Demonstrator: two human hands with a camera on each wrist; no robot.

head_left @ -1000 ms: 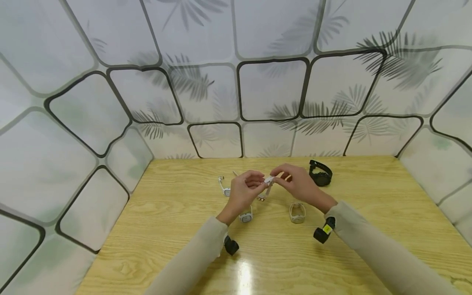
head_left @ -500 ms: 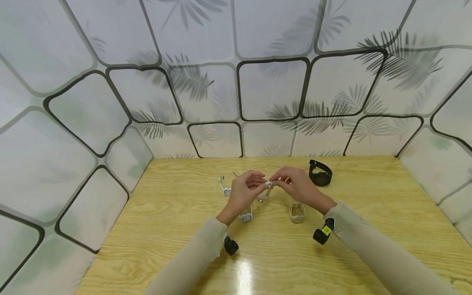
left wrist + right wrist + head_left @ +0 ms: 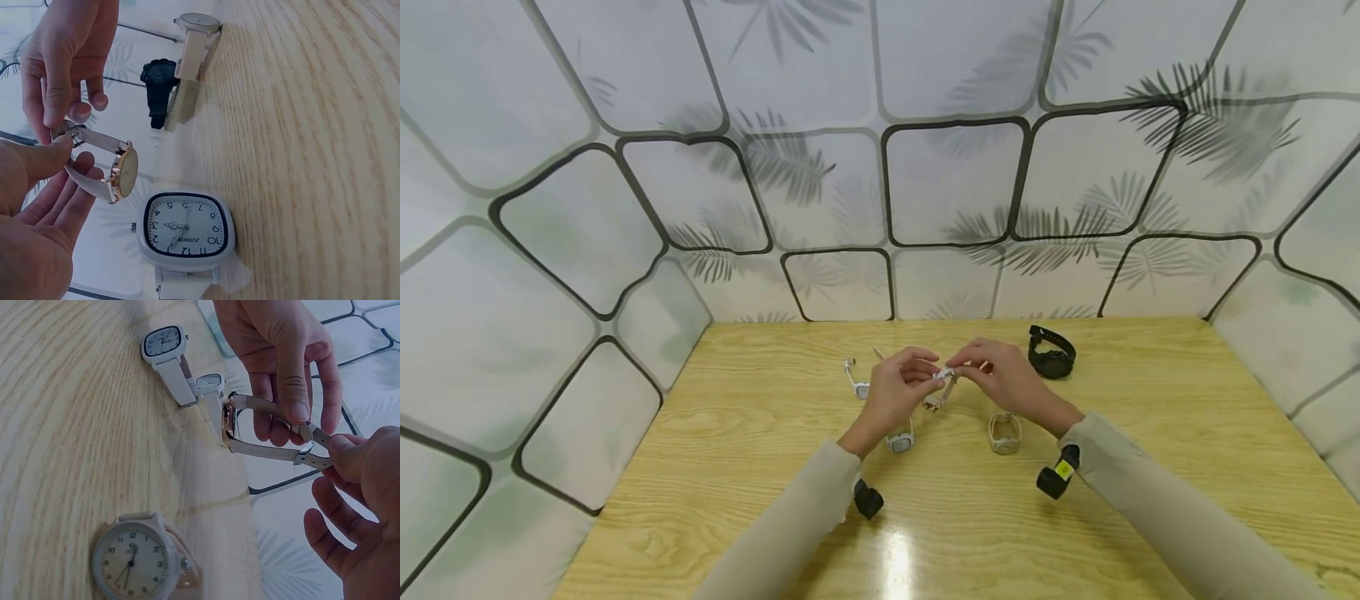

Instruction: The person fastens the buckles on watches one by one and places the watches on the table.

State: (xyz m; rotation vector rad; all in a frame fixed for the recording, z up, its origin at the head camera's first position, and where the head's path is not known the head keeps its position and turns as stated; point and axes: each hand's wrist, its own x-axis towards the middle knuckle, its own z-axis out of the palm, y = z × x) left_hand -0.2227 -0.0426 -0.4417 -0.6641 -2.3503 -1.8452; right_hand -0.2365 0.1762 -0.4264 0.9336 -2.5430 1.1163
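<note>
A wristwatch with a rose-gold case (image 3: pixel 128 172) and a pale strap (image 3: pixel 269 450) hangs between both hands, above the table. My left hand (image 3: pixel 891 392) pinches one strap end between thumb and fingers. At the buckle end, my right hand (image 3: pixel 1007 379) pinches the strap with thumb and index finger, its other fingers loose. In the right wrist view the strap ends meet near the buckle (image 3: pixel 304 453); whether they are fastened I cannot tell. Beneath my left hand lies a white square-faced watch (image 3: pixel 187 225). A beige round-faced watch (image 3: pixel 133 562) rests below my right hand.
A black watch (image 3: pixel 1052 363) sits at the back right of the wooden table (image 3: pixel 760 467). Left of the hands lies a smaller white watch (image 3: pixel 861 389), with a thin pale strip (image 3: pixel 877 353) beyond it. A patterned curtain (image 3: pixel 955 183) stands behind and at the sides.
The pinched strap end has dipped slightly and turned between the fingertips. My right hand has shifted a little to the left; my left hand stays nearly still.
</note>
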